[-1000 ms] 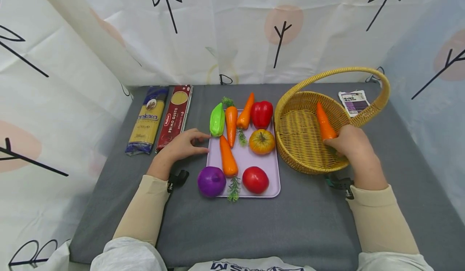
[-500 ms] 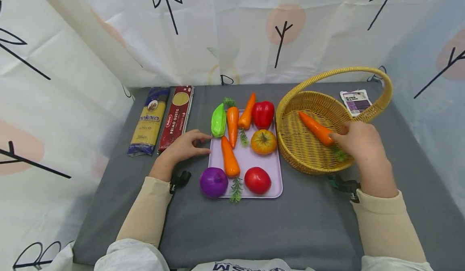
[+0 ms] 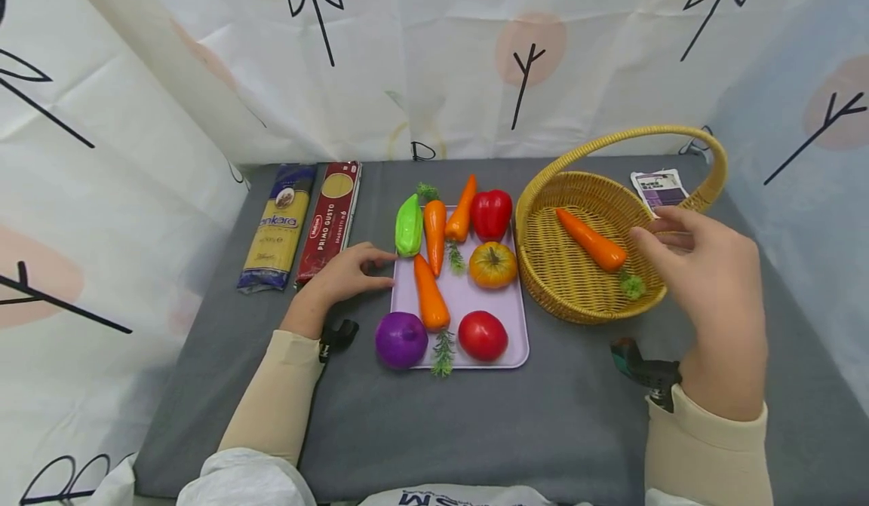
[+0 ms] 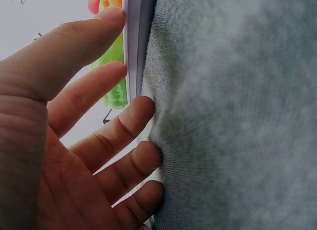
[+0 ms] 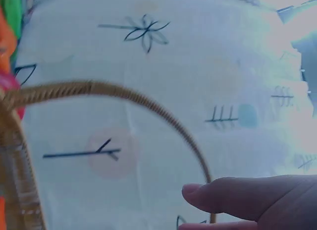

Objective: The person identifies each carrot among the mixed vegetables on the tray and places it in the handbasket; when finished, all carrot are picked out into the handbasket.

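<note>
Above the basket (image 3: 543,265) rim, right hand (image 3: 713,280) hangs empty.

— From where do we look in the head view?

— From above, facing forward and down at the lilac tray (image 3: 514,317) and wicker basket (image 3: 577,311).

— And at the left wrist?

— We sit very near the left hand (image 4: 64,141), facing along the grey cloth (image 4: 237,121) to the tray's edge, shared with the head view.

— The right wrist?

— We look up past a fingertip at the basket's handle, also shared.
</note>
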A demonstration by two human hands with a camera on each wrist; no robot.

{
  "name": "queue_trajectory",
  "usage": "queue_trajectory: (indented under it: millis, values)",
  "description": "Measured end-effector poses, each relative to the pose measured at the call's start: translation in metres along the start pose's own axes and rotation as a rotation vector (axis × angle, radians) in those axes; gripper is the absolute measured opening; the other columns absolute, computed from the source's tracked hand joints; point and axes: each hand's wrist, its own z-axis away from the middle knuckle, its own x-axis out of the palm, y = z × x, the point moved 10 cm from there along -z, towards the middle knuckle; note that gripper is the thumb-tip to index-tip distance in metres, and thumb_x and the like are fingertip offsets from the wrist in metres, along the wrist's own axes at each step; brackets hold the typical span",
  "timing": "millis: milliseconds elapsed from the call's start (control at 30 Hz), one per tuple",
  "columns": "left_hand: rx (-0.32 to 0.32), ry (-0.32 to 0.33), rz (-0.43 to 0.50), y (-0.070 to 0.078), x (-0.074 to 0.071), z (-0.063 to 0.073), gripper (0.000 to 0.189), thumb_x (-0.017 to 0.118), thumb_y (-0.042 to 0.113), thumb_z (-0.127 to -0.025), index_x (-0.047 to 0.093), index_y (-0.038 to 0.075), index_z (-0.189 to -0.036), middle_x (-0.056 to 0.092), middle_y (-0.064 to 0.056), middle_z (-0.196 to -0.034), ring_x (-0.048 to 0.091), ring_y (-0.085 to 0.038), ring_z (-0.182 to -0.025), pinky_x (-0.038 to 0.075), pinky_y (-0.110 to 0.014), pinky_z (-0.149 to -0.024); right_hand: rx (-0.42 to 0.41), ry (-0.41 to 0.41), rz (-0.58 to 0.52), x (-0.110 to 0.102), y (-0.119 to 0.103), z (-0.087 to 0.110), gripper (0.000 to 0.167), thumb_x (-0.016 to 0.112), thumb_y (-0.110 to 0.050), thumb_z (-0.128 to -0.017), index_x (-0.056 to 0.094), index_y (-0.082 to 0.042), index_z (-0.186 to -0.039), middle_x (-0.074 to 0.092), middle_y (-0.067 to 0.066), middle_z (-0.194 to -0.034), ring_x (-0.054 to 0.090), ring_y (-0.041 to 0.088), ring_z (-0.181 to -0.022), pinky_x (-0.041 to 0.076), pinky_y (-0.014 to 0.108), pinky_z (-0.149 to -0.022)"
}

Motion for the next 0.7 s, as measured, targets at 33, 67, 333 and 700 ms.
queue_trajectory:
  millis: [33, 67, 333, 700]
  values:
    - [0.001, -0.001, 0.001, 0.0, 0.0, 0.0, 0.05, 0.083, 0.037, -0.087, 0.072, 0.019, -0.132, 0.061, -0.004, -0.106, 0.053, -0.023, -0.091, 0.048, -0.038, -0.079, -0.006, 0.019, -0.016, -0.002, -0.005, 0.005, 0.069, 0.059, -0.057, -0.098, 0.056, -0.01, -0.148, 0.067, 0.014, -0.128, 0.064, 0.033, -0.116, 0.049, 0.031, -0.085]
    - [0.0, -0.001, 0.0, 0.0, 0.0, -0.001, 0.05, 0.083, 0.037, -0.087, 0.072, 0.019, -0.132, 0.061, -0.004, -0.106, 0.053, -0.023, -0.091, 0.048, -0.038, -0.079, -0.021, 0.042, -0.033, -0.004, -0.01, 0.009, 0.067, 0.061, -0.056, -0.097, 0.058, -0.011, -0.146, 0.068, 0.012, -0.126, 0.067, 0.026, -0.112, 0.048, 0.023, -0.083]
    - [-0.006, 0.002, 0.01, 0.0, 0.0, 0.0, 0.049, 0.083, 0.036, -0.087, 0.072, 0.019, -0.132, 0.061, -0.004, -0.106, 0.053, -0.023, -0.092, 0.048, -0.038, -0.08, -0.441, 0.287, -0.294, -0.013, -0.079, 0.046, 0.035, 0.08, -0.005, -0.088, 0.073, 0.0, -0.122, 0.073, 0.012, -0.107, 0.062, -0.008, -0.092, 0.046, 0.008, -0.085]
    - [-0.005, 0.003, 0.023, 0.001, -0.001, 0.001, 0.049, 0.084, 0.036, -0.087, 0.072, 0.019, -0.132, 0.061, -0.005, -0.108, 0.054, -0.024, -0.094, 0.048, -0.039, -0.082, -0.712, 0.226, -0.346, 0.025, -0.132, 0.067, 0.045, 0.085, 0.003, -0.078, 0.072, 0.002, -0.121, 0.073, 0.011, -0.11, 0.07, 0.025, -0.097, 0.047, 0.013, -0.091]
